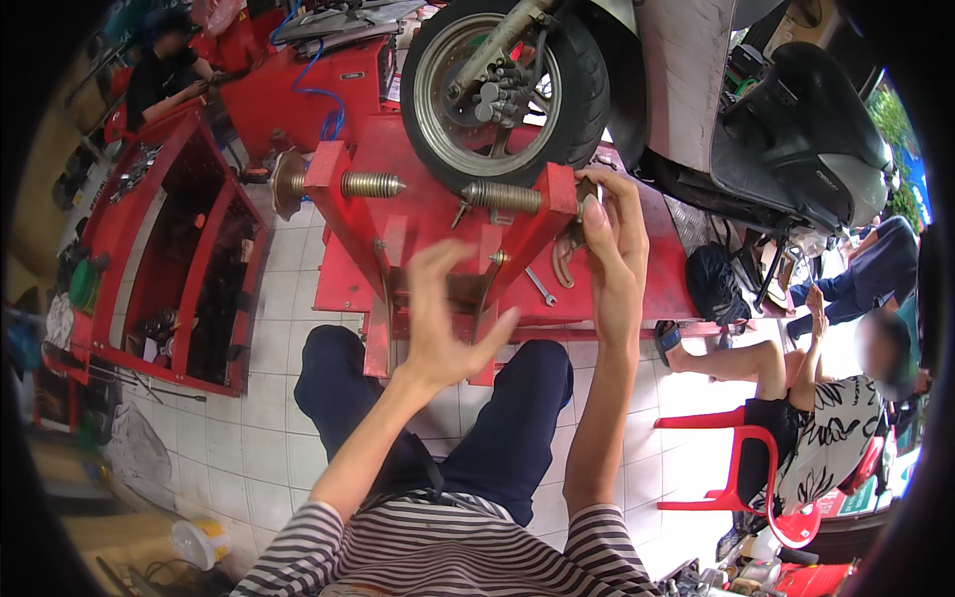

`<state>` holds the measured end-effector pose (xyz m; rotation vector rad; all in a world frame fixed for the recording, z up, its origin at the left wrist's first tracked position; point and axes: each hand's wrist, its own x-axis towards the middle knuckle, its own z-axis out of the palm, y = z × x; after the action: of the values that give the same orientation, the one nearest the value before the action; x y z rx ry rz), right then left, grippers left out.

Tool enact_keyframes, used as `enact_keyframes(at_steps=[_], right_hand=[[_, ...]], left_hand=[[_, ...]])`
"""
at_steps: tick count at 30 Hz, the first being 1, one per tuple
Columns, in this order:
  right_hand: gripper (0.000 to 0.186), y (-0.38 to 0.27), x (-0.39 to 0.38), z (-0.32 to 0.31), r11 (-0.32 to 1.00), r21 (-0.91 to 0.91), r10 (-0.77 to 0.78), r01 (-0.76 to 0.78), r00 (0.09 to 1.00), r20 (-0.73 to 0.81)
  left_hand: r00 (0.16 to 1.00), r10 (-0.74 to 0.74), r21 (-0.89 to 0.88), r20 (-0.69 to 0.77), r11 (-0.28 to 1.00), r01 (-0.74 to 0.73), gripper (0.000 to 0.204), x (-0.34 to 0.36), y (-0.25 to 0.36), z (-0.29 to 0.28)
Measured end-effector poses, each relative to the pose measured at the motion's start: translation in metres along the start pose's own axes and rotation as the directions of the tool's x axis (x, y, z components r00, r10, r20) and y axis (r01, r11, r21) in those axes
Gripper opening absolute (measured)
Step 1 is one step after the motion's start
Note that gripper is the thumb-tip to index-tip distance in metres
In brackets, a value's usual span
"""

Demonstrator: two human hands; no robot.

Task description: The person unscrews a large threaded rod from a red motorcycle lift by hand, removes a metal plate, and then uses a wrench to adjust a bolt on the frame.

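Observation:
A red metal stand [333,177] with two upright posts is in front of me. A pointed threaded screw passes through each post, a left screw [370,185] and a right screw [497,196], their tips facing across a gap. My right hand [615,244] has its fingers closed around the metal knob [587,197] on the outer end of the right screw; the fingers partly hide it. Slightly blurred, my left hand [436,318] hovers between the posts, thumb and fingers apart, holding nothing. A round metal knob [288,185] is on the left screw's outer end.
Behind the stand, a scooter's front wheel [502,95] rests over a red platform [373,144]. A wrench [540,287] lies on it near my right hand. A red cabinet [164,269] stands left. A person [826,428] sits on a red chair [736,463] at right.

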<state>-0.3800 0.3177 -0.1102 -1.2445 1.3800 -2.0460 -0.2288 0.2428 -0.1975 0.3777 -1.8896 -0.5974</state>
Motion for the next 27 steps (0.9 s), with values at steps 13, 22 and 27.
enact_keyframes(at_steps=[13,22,27], right_hand=[[0.032,0.03,-0.008,-0.008,0.831,-0.275,-0.487,0.483,0.871,0.061],[0.031,0.048,0.007,-0.018,0.804,-0.219,-0.57,0.553,0.821,-0.018],[0.037,0.051,0.005,-0.012,0.815,-0.208,-0.569,0.54,0.814,-0.118]], left_hand=[[0.989,0.017,-0.392,0.146,0.919,0.042,0.04,0.055,-0.034,0.064],[0.984,0.115,-0.407,0.137,0.912,-0.05,0.037,0.058,-0.037,0.063],[0.986,-0.019,-0.465,0.164,0.88,0.094,0.038,0.057,-0.027,0.064]])
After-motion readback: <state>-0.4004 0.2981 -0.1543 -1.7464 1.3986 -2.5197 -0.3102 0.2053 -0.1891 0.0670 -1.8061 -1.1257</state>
